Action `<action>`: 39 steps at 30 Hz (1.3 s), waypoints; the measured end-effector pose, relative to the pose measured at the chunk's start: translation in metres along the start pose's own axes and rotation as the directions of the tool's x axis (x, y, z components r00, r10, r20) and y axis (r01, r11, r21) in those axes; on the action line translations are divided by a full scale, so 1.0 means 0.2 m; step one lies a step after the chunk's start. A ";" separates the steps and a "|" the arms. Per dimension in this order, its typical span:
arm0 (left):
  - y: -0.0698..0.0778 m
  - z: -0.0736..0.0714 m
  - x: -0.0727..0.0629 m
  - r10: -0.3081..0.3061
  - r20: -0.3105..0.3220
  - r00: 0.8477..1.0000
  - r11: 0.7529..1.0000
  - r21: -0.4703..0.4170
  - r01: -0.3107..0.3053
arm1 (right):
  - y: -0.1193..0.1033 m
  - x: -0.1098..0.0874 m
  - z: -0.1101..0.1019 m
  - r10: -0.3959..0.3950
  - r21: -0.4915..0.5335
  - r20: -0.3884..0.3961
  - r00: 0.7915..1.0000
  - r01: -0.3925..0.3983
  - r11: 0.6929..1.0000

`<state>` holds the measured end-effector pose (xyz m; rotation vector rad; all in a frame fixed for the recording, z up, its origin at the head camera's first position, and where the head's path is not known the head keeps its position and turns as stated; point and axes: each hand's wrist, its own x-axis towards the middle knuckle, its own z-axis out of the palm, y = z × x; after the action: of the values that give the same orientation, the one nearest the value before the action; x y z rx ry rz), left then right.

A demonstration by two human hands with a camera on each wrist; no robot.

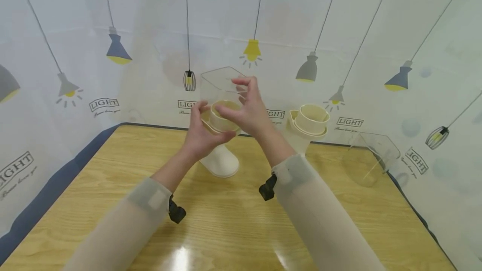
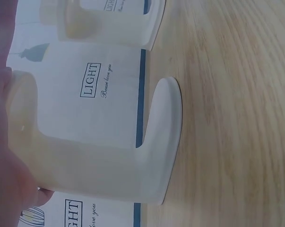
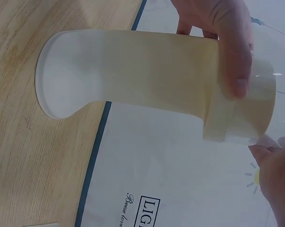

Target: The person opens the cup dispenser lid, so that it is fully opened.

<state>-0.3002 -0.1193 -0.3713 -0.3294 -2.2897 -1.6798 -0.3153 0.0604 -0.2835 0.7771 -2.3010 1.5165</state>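
A cream stand [image 1: 220, 160] with a white rounded foot and a round collar on top stands upright near the back of the table. My left hand [image 1: 203, 135] grips the collar, fingers on its far left side and thumb across the front. Above the collar is a clear plastic container [image 1: 216, 80] with an angular rim, faint against the wall. My right hand [image 1: 252, 110] holds the container low on its right side, thumb in front and fingers bent behind. In the right wrist view, the right fingertips [image 3: 257, 147] are at the collar's upper edge.
A second cream stand [image 1: 310, 120] with a similar collar is at the back right, partly hidden by my right arm. Another clear container [image 1: 370, 160] rests farther right. A wall cloth printed with lamps [image 1: 290, 24] hangs close behind the wooden table [image 1: 222, 221].
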 end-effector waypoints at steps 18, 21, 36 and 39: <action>-0.01 0.02 0.03 0.056 -0.059 0.997 0.998 0.029 -0.054 | -0.07 -0.02 0.15 0.054 -0.102 -0.233 0.971 -0.080 0.992; -0.02 0.02 0.03 0.040 -0.035 0.999 0.999 0.021 -0.039 | -0.08 -0.03 0.17 0.063 -0.112 -0.266 0.962 -0.096 0.989; -0.01 0.00 0.03 -0.002 0.005 1.000 0.999 0.045 0.002 | -0.11 -0.03 0.19 0.119 -0.096 -0.357 0.927 -0.163 0.982; -0.01 0.00 0.03 0.001 0.009 1.000 0.999 0.047 -0.002 | -0.11 -0.03 0.19 0.138 -0.084 -0.368 0.920 -0.181 0.980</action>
<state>-0.3068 -0.1193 -0.3711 -0.3288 -2.3308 -1.6234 -0.2958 0.0208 -0.2848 0.2545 -2.1878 1.4320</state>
